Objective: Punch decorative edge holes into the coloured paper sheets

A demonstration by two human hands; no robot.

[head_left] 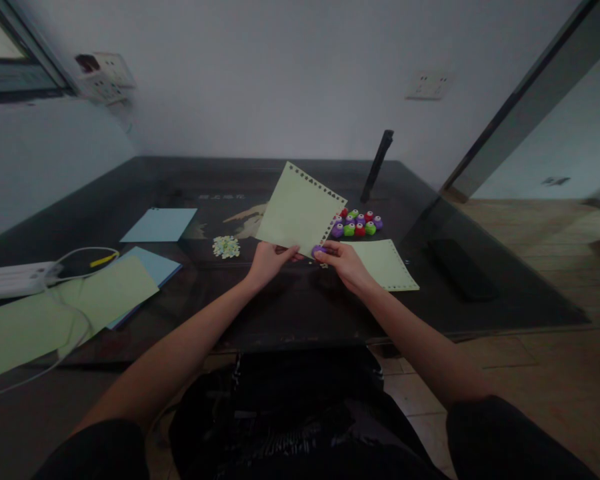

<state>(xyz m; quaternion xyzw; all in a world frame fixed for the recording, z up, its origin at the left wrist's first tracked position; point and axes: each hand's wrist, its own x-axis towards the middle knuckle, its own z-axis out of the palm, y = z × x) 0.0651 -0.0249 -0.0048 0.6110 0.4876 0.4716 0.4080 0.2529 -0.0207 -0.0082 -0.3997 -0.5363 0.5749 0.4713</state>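
My left hand [271,260] grips the lower edge of a pale green sheet of paper [297,210], which is tilted up off the table. Small cut-out shapes run along its upper right and right edges. In my right hand [347,263] is a small purple paper punch [319,251], pinched at the sheet's lower right corner. A second pale green sheet [387,263], also with cut-outs along its edges, lies partly under my right hand. Behind it stand several purple, green and red paper punches [360,229]. Tiny paper bits lie beneath the punch.
A heap of small punched paper pieces [226,247] lies left of my hands. Blue sheets [160,225] and long green paper [70,303] are farther left, beside a white power strip [17,280] with a cable. A black phone-like slab [461,270] lies right; a black upright bar [377,167] stands behind.
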